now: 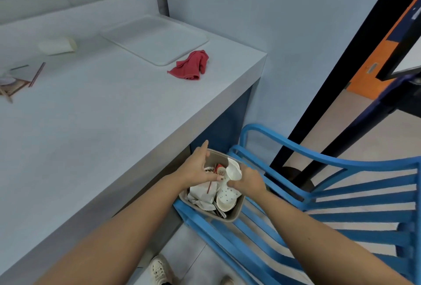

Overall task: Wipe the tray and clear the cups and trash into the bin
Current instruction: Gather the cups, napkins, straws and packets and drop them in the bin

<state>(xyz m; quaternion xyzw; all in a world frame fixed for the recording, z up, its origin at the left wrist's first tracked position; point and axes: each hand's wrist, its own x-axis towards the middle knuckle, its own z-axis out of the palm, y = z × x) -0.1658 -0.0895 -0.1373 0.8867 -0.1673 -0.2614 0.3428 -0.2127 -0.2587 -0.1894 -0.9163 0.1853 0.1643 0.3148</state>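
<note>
Leaning over the bin [237,213], which sits on the seat of a blue chair [341,193] pushed up beside the counter [102,136], the person has both hands above it. The right hand [248,181] is curled round a crushed white cup [233,169], held just over the rubbish, I'd guess so that it drops inside and not onto the floor. The left hand [198,166] has its fingers fairly straight and loosely spread, thumb raised, at the bin's counter-side rim. It may be steadying the bin or pressing the trash down, I can't tell which, and I see nothing held in it. Inside I count one dotted cup [226,196], one red-printed cup [219,169] and a wad of white paper [202,193]. Up on the counter there is one tray [155,39], one red cloth [190,65] bunched just beside its near corner, handy for wiping, and one pale cup [58,45] on its side, well apart to the left and not yet binned.
</note>
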